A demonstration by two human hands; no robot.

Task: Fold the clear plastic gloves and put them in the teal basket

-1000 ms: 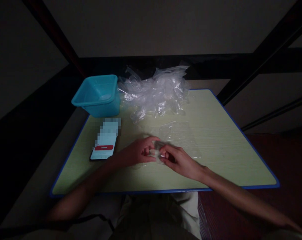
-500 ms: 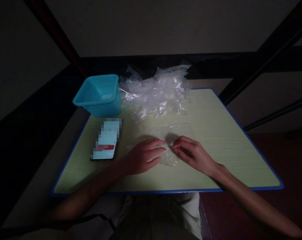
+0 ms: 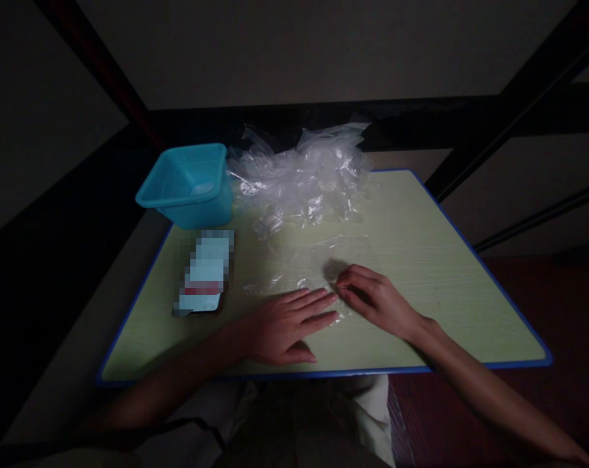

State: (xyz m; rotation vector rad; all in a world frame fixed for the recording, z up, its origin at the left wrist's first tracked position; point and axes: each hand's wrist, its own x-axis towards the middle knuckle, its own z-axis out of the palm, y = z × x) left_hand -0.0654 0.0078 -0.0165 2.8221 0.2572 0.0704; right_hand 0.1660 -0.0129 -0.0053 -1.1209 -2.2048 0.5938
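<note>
A thin, clear plastic piece (image 3: 340, 250), bag-like but too transparent to make out fully, lies spread on the table in front of me. My left hand (image 3: 287, 325) rests flat over its near part, fingers stretched out to the right and thumb apart. Just right of those fingertips, my right hand (image 3: 367, 296) pinches the plastic between thumb and fingers. Behind it sits a heap of crumpled clear plastic (image 3: 309, 175) of the same look.
A blue plastic basin (image 3: 190, 201) stands at the table's back left corner. Nearer me lies a phone (image 3: 207, 270) with its screen lit. The pale table (image 3: 450, 305) has a blue edge. A wall and dark frame bars (image 3: 519, 97) close in behind.
My left hand has come down and slightly right, flattening onto the plastic with its fingers closer together. My right hand stays in its pinch at nearly the same spot.
</note>
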